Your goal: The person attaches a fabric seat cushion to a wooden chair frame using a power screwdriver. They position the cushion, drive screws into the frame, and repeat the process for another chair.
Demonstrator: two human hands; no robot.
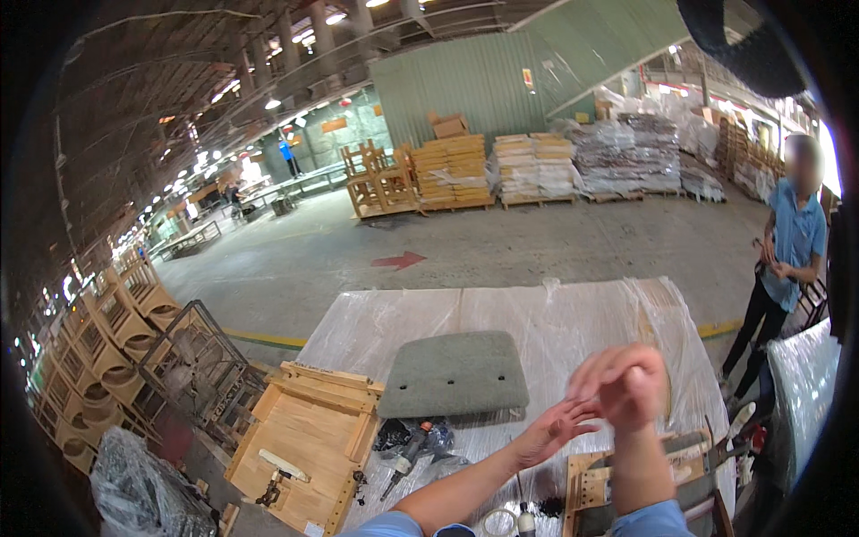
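Observation:
My left hand (552, 435) is held over the plastic-wrapped table (573, 313), fingers stretched out and apart, holding nothing I can see. Just beyond it and higher, my right hand (624, 383) is raised and smeared by motion; its fingers look bent, and I cannot tell whether they hold anything. A grey-green padded panel (456, 374) with several small dark holes lies on the table, left of both hands. Below the panel rests a power drill (409, 452) beside black and clear plastic bags (438, 440). Under my right forearm sits a wooden frame with a dark pad (586, 483).
A wooden jig board (304, 438) with a clamp stands at the left. A tape roll (498, 523) and a small bottle (526, 519) lie near the front edge. Stacked chair frames (98, 349) are far left. A person in blue (795, 233) stands right. Wrapped stacks (617, 157) line the back.

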